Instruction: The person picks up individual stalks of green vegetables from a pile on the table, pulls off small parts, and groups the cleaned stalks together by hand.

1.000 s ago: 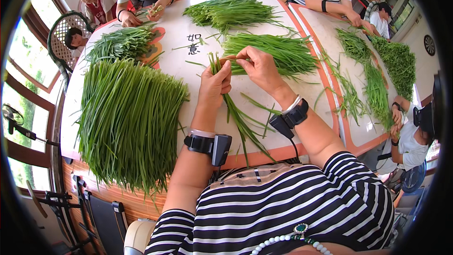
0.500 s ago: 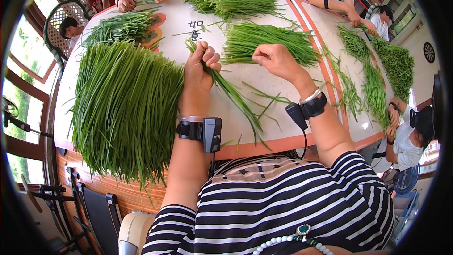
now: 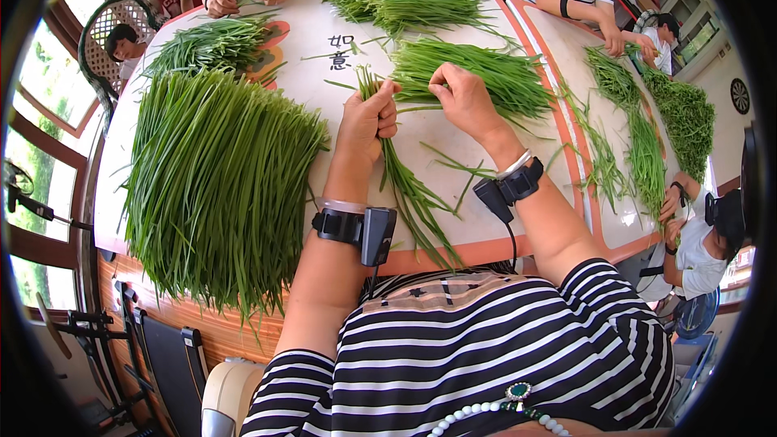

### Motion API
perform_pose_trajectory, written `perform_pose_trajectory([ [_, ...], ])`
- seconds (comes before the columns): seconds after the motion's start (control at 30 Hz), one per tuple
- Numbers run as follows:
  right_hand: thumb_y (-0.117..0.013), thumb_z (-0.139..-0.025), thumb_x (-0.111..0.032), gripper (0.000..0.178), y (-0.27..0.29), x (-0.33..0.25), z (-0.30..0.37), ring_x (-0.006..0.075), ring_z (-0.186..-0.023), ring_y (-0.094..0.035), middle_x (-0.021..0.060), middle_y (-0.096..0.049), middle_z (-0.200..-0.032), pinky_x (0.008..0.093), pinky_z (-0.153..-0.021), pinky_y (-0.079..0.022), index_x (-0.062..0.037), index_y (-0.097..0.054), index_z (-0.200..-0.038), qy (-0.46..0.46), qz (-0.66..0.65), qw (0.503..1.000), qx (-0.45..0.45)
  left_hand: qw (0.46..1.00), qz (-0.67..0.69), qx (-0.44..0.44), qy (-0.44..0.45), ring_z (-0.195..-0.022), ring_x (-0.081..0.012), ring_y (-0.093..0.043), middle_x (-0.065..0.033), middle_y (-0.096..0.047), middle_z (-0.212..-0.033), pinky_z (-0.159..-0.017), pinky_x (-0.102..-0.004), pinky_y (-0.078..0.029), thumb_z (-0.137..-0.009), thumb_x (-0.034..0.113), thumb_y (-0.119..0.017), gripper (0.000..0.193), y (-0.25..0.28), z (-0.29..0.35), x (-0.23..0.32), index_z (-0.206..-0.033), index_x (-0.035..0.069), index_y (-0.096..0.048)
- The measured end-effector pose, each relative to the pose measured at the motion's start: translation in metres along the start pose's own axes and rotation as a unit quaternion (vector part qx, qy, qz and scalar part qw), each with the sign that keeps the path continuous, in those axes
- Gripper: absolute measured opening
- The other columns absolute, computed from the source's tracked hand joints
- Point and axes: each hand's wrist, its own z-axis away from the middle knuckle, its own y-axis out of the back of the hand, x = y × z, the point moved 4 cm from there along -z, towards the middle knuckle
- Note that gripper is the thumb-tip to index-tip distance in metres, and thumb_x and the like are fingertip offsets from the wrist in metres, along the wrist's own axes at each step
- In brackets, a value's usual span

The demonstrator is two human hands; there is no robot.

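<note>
A small bunch of Chinese chives (image 3: 409,198) is wrapped in my left hand (image 3: 366,123); the pale ends poke up above the thumb and the green leaves trail down toward me. Close by on the right, my right hand (image 3: 471,103) is raised with thumb and fingers pinched together. Whatever is between those fingertips, if anything, is too small to make out. A big heap of chives (image 3: 218,186) lies to the left of my left forearm. Just beyond my right hand is another pile of chives (image 3: 502,73).
Loose chive blades (image 3: 461,166) are scattered on the white table (image 3: 324,0) with its orange border. More chive piles lie at the far left (image 3: 210,44) and far side (image 3: 405,0). A second table (image 3: 542,28) on the right bears chives, with other people handling them.
My left hand has shifted right with its bunch, which now hangs more upright. My right hand has risen slightly, and the two hands are closer together.
</note>
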Motion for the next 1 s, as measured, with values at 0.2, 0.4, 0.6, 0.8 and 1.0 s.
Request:
perform_pose_trajectory([
  [0.2, -0.063, -0.084, -0.008, 0.011, 0.005, -0.007, 0.005, 0.0362, -0.076, -0.061, 0.0164, -0.064, -0.084, 0.0421, -0.067, -0.049, -0.0002, -0.057, -0.086, -0.019, -0.048, 0.999, 0.012, 0.999, -0.040, 0.033, -0.012, -0.049, -0.0040, -0.033, 0.0046, -0.042, -0.064, -0.042, -0.0199, -0.025, -0.094, 0.021, -0.066, 0.021, -0.004, -0.002, -0.010, -0.102, 0.002, -0.064],
  [0.4, -0.066, -0.084, -0.010, 0.013, -0.004, -0.016, 0.011, 0.0345, -0.075, -0.062, 0.0154, -0.064, -0.083, 0.0410, -0.066, -0.049, 0.0004, -0.060, -0.090, -0.025, -0.100, 0.995, -0.012, 0.997, -0.042, 0.042, -0.046, -0.052, -0.0030, -0.037, 0.0042, -0.048, -0.072, -0.043, -0.0195, -0.027, -0.095, 0.020, -0.064, 0.019, -0.003, -0.004, -0.011, -0.103, 0.004, -0.069],
  [0.6, -0.068, -0.083, -0.011, 0.011, -0.006, -0.010, 0.004, 0.0293, -0.071, -0.061, 0.0131, -0.062, -0.081, 0.0373, -0.062, -0.048, -0.0017, -0.067, -0.090, 0.016, -0.068, 0.997, -0.033, 0.997, -0.033, 0.014, -0.062, -0.055, -0.0029, -0.040, 0.0040, -0.052, -0.080, -0.044, -0.0189, -0.030, -0.095, 0.020, -0.064, 0.019, -0.006, -0.002, -0.010, -0.104, 0.005, -0.070],
  [0.8, -0.069, -0.085, -0.009, 0.008, 0.003, -0.009, 0.005, 0.0209, -0.064, -0.056, 0.0090, -0.059, -0.076, 0.0311, -0.057, -0.045, -0.0017, -0.066, -0.087, -0.033, -0.121, 0.991, 0.046, 0.993, -0.062, 0.066, -0.076, -0.060, -0.0046, -0.048, 0.0027, -0.059, -0.082, -0.047, -0.0194, -0.035, -0.093, 0.024, -0.066, 0.018, -0.005, -0.003, -0.008, -0.099, 0.008, -0.071],
  [1.0, -0.070, -0.085, -0.006, 0.011, -0.001, -0.014, 0.000, 0.0056, -0.059, -0.049, 0.0025, -0.061, -0.071, 0.0243, -0.054, -0.043, 0.0018, -0.064, -0.090, -0.071, -0.222, 0.973, 0.011, 0.992, -0.076, 0.057, -0.083, -0.061, -0.0068, -0.054, 0.0013, -0.062, -0.075, -0.047, -0.0206, -0.037, -0.090, 0.022, -0.070, 0.014, -0.003, -0.003, -0.010, -0.091, 0.007, -0.069],
])
